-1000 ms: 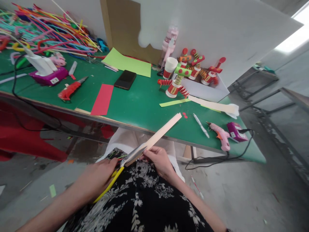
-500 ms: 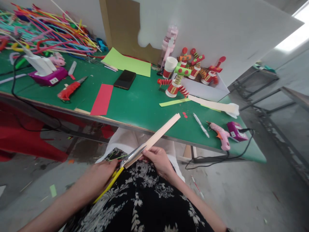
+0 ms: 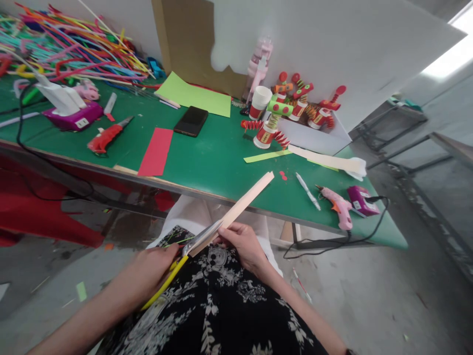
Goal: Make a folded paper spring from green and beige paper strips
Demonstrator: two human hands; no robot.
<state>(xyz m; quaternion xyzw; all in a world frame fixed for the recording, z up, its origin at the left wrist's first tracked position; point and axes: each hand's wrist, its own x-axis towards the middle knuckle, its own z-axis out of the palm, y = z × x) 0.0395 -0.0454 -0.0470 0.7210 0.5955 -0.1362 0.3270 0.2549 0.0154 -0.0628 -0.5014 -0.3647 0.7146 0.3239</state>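
My left hand (image 3: 160, 264) is closed on scissors (image 3: 172, 278) with yellow handles, low over my lap. Their metal blades lie along the lower end of a long pale peach paper strip (image 3: 247, 199). Between the thumb and fingers of my right hand (image 3: 242, 241), the strip is pinched just beyond the blade tips. It slants up to the right, and its far end reaches over the table edge. Fingers of the left hand are partly hidden by the handles and the dark floral clothing.
On the green table (image 3: 218, 158) lie red paper (image 3: 155, 152), a phone (image 3: 191, 121), a utility knife (image 3: 109, 135), a white pen (image 3: 308, 191) and a pink glue gun (image 3: 336, 206). Paper-cup figures (image 3: 264, 134) stand behind. Colourful pipe cleaners (image 3: 81, 47) are heaped at left.
The scissors and the paper strip have shifted very slightly, with the strip's far end a little lower left. Both hands keep their holds.
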